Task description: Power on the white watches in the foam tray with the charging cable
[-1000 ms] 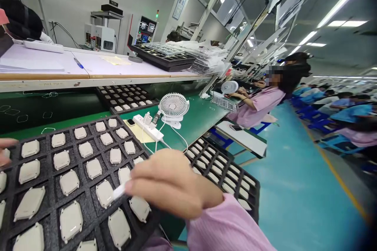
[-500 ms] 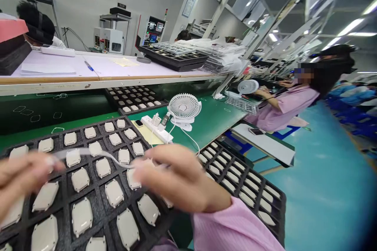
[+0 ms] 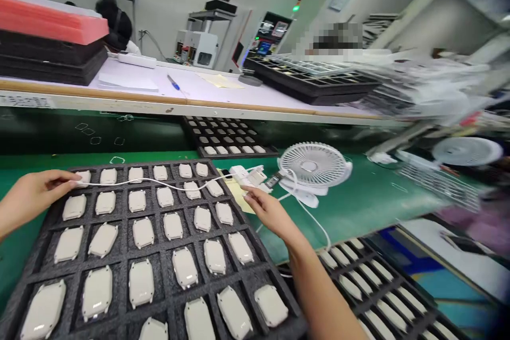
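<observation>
My left hand pinches the end of a thin white cable over the back left corner of a black foam tray. Pale watch cases lie in the tray's compartments, and one is right by those fingertips. From there the cable runs across the tray's back rows to a white power strip with plugs in it. My right hand is just in front of the strip, its thumb and fingers a little apart, with nothing visible between them.
A white clip fan stands behind the strip. Another tray of cases sits lower right, and a further tray is under the shelf. Foam trays and a red foam block are stacked on the shelf. A co-worker's head shows beyond.
My left hand has gone with the cable end to the tray's back left corner. My right hand has left the cable and moved right, beside the power strip. The view has turned left.
</observation>
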Tool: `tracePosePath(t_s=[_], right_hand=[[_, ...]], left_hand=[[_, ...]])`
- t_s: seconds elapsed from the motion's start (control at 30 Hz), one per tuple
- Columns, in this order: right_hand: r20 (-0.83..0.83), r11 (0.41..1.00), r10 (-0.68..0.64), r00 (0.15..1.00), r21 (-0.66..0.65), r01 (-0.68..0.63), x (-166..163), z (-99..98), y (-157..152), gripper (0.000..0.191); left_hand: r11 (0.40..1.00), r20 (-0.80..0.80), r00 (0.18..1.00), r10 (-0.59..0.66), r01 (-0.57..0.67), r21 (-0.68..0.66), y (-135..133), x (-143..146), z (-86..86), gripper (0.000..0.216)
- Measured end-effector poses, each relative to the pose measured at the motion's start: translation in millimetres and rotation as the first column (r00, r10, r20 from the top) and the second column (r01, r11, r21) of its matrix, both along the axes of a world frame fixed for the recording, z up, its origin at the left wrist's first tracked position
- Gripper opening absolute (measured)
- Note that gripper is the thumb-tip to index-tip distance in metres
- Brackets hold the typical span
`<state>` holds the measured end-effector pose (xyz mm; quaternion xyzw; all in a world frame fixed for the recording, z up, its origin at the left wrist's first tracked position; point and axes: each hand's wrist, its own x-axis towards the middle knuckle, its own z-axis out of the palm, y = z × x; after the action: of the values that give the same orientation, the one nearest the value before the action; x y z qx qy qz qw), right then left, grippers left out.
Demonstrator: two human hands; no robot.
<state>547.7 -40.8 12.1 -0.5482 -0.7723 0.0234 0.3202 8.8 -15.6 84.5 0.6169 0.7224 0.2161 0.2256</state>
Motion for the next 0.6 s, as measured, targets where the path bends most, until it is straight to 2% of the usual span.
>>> tracePosePath(t_s=[0.07, 0.17, 0.23, 0.33, 0.4, 0.6], right_hand=[[-0.003, 0.997, 0.069, 0.998, 0.023, -0.069, 0, -9.1, 25, 0.023], [-0.003, 0.99, 0.135, 0.991, 0.043, -0.135, -3, -11.4, 60, 0.021], [0.022, 0.995, 0.103, 0.994, 0.014, -0.103, -8, -8.1, 77, 0.024], [0.104, 0.998, -0.013, 0.994, -0.064, 0.019, -17, -2.4, 94, 0.03], [0.112, 0.995, -0.046, 0.993, -0.087, 0.056, -23, -0.9, 102, 0.032], [-0.156, 0.98, -0.043, 0.987, -0.201, 0.011, -44, 3.8, 110, 0.033]], left_hand=[[0.993, -0.088, 0.99, -0.11, 0.114, 0.041, -4, 4, 3.2, 0.058], [0.964, -0.216, 0.949, -0.228, 0.251, 0.084, -7, 7, 2.3, 0.049], [0.953, -0.272, 0.928, -0.256, 0.29, 0.093, -6, 8, -0.6, 0.042], [0.952, -0.322, 0.918, -0.232, 0.282, 0.119, -3, 9, -3.9, 0.035], [0.952, -0.35, 0.911, -0.219, 0.279, 0.129, 1, 10, -4.4, 0.033], [0.934, -0.357, 0.883, -0.304, 0.35, 0.071, 3, 8, -2.9, 0.037]])
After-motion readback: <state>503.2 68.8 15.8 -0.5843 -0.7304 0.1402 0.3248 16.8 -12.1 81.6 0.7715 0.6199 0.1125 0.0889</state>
